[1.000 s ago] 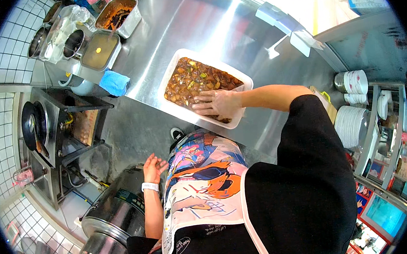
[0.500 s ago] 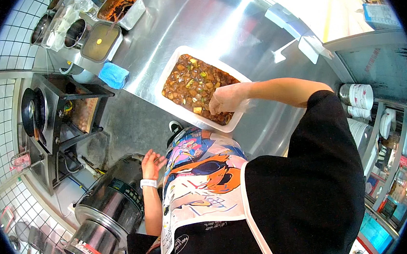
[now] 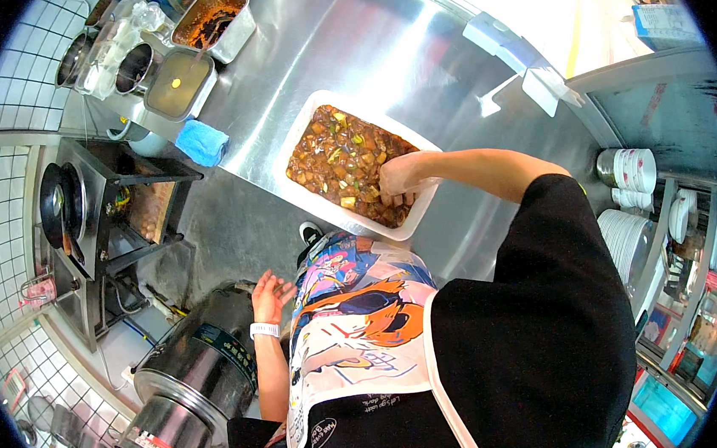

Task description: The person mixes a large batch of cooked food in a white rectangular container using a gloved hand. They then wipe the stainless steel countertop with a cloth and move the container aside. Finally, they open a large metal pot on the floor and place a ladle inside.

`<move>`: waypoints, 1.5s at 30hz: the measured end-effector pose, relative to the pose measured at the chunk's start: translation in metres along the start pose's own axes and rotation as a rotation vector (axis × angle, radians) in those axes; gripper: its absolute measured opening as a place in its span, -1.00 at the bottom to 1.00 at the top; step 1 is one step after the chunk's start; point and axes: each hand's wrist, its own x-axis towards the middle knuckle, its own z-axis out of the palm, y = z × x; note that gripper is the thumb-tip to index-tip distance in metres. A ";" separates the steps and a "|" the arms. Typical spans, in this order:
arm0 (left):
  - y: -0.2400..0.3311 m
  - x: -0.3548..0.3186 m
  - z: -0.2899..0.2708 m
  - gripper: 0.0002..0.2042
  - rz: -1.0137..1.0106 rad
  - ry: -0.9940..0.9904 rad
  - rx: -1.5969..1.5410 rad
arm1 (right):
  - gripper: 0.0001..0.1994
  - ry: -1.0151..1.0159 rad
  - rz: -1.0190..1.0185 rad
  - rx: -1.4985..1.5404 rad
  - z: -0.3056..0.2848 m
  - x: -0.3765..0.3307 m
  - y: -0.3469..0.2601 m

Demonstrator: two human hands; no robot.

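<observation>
A white rectangular tray (image 3: 330,214) of brown saucy food with green bits (image 3: 335,149) sits on the steel counter (image 3: 334,47). My right hand (image 3: 397,182) reaches into the tray's near right corner, fingers curled down onto the food; what they hold is hidden. My left hand (image 3: 271,296) hangs beside my patterned apron (image 3: 359,326), fingers spread and empty, a white band on the wrist. It is just above a large steel pot (image 3: 193,383) on the floor.
A blue cloth (image 3: 200,142) lies at the counter's left edge. Metal containers of sauce (image 3: 208,19) and a yellowish one (image 3: 180,84) stand at the back left. A stove with a black pan (image 3: 58,203) is on the left. Stacked white plates (image 3: 633,243) sit on the right.
My right hand lay flat on the food in the middle of the tray; it has drawn to the near right corner and curled. The left hand stays low beside the apron.
</observation>
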 end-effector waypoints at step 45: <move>0.095 -0.037 0.242 -0.92 1.349 -0.820 0.971 | -0.76 1.311 -1.236 2.123 0.124 0.039 -0.074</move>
